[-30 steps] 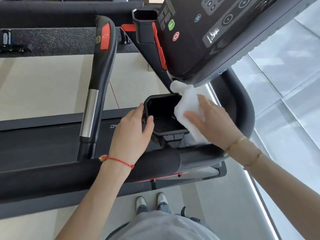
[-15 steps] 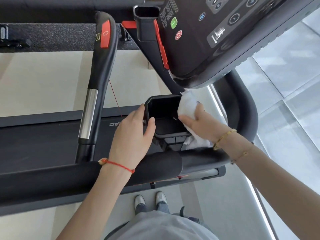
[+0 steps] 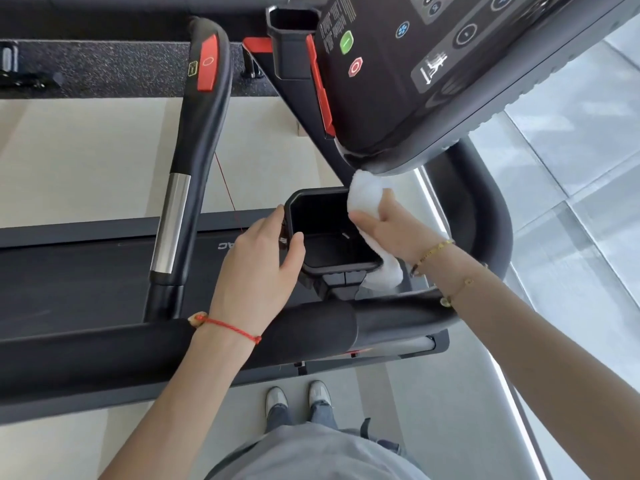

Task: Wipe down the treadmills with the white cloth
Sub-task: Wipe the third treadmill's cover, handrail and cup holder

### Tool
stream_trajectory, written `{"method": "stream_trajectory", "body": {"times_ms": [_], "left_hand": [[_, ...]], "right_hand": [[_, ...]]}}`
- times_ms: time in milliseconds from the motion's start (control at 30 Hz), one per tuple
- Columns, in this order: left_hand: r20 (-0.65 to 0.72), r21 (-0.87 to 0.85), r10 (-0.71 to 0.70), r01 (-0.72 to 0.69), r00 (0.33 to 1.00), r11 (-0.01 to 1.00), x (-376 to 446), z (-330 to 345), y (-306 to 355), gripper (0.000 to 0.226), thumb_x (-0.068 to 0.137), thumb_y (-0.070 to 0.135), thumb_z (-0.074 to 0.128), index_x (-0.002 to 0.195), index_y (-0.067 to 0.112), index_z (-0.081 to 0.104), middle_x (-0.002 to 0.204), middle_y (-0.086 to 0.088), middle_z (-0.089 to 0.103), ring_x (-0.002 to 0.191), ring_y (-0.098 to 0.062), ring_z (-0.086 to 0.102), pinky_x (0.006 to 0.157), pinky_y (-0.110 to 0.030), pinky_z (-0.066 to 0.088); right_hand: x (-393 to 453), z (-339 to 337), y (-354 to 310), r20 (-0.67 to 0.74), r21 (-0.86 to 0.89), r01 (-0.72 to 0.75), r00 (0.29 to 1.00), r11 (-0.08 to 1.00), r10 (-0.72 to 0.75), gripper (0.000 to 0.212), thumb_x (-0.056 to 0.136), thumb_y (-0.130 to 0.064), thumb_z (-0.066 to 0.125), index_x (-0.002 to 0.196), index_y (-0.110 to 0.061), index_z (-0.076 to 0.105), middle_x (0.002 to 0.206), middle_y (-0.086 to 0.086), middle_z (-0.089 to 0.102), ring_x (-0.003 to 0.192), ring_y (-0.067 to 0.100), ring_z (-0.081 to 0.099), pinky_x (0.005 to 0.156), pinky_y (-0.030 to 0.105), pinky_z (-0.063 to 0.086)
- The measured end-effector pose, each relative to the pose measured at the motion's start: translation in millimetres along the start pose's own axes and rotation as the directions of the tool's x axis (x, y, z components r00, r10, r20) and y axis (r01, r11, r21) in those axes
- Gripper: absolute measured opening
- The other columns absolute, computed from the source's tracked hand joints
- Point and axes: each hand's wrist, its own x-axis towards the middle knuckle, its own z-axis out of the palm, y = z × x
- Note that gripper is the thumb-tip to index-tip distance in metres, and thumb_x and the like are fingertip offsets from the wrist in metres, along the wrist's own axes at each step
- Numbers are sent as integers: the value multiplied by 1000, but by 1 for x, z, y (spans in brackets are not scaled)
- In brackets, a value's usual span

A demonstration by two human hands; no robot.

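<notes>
The black cup holder (image 3: 329, 233), hanging just below the treadmill console (image 3: 433, 81), is being taken as the landmark here. The white cloth (image 3: 365, 199) is being pressed against the holder's right-hand rim, with its upper end reaching up to touch the console's lower corner and its lower end trailing down past the holder's right side. The cloth is being held by the right hand (image 3: 391, 230), whose fingers are curled around the bunched fabric, thumb toward the holder's opening. The holder's left wall is being gripped by the left hand (image 3: 256, 265), thumb hooked over the rim and fingers wrapped around the outside, apparently to steady it.

The cloth is judged to be soft, light and limp: it is folding wherever it is not being supported, so it is best being gathered in the palm as a pad, with loose ends kept from catching on edges. The holder looks like rigid plastic and should take firm pressure.

The right fingertips are being hidden by the cloth, and the left fingertips by the holder's far side. The holder's dark interior is hard to read, the console is being cut off at the top edge, and whether the cloth is damp cannot be told.
</notes>
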Motion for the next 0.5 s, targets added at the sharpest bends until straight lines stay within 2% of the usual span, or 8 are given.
{"method": "stream_trajectory", "body": {"times_ms": [67, 100, 167, 267, 333, 367, 433, 500], "left_hand": [[7, -8, -9, 9, 1000, 1000, 0, 0, 0, 40, 99, 30, 51, 137, 17, 53, 107, 1, 66, 89, -5, 53, 78, -18, 39], [14, -14, -12, 12, 1000, 1000, 1, -1, -1, 41, 99, 31, 50, 138, 18, 52, 108, 2, 66, 89, -4, 53, 79, -19, 40], [31, -32, -11, 12, 999, 999, 1, -1, -1, 39, 99, 32, 49, 137, 20, 53, 107, 3, 66, 93, -7, 59, 82, -23, 48], [37, -48, -9, 10, 999, 999, 2, -2, -2, 39, 99, 32, 49, 136, 20, 53, 109, 2, 66, 99, -12, 63, 88, -31, 54], [49, -48, -23, 25, 999, 999, 3, -1, -4, 42, 99, 34, 47, 138, 19, 52, 116, 2, 66, 105, -12, 62, 94, -30, 52], [55, -53, -29, 32, 998, 998, 3, -1, -5, 43, 99, 35, 46, 139, 19, 52, 118, 2, 66, 107, -12, 62, 95, -31, 52], [54, -70, -41, 44, 998, 997, 4, -1, -6, 44, 100, 35, 45, 140, 19, 51, 119, 2, 66, 107, -11, 62, 96, -29, 51], [50, -99, -54, 59, 997, 993, 4, -2, -6, 44, 101, 34, 43, 141, 19, 51, 117, 3, 66, 104, -10, 62, 95, -25, 49]], "right_hand": [[5, -3, -4, 52, -35, -24, 998, 999, 26, 68, 101, -34, 46, 146, 1, 10, 124, 8, 47, 115, 25, 46, 88, 21, 31], [7, -2, 2, 65, -57, -7, 998, 998, 11, 42, 101, -32, 45, 130, -5, 31, 108, 4, 48, 101, 19, 47, 80, 15, 32], [-2, 0, 11, 60, -120, 34, 998, 992, -27, 21, 102, -27, 46, 90, -18, 30, 87, 3, 45, 79, 16, 44, 73, 16, 37], [-22, 1, 21, 45, -62, 119, 992, 991, -117, 30, 101, -27, 45, 124, -10, 35, 115, 22, 55, 104, 36, 56, 93, 45, 45], [-36, -3, 26, 31, -94, 193, 981, 977, -191, 45, 101, -29, 43, 131, 2, 31, 113, 28, 60, 104, 40, 58, 93, 51, 46], [-40, -6, 32, 5, -124, 242, 970, 962, -244, 44, 101, -28, 42, 127, 6, 33, 96, 18, 68, 90, 32, 64, 87, 47, 50], [-50, -11, 42, 2, -227, 306, 949, 924, -314, 41, 101, -28, 41, 125, 5, 35, 54, -14, 60, 56, 2, 58, 61, 15, 48], [-59, -18, 47, 38, -286, 398, 914, 872, -405, 56, 100, -35, 37, 137, 7, 29, 62, -26, 60, 70, -18, 55, 66, 0, 39]]}}
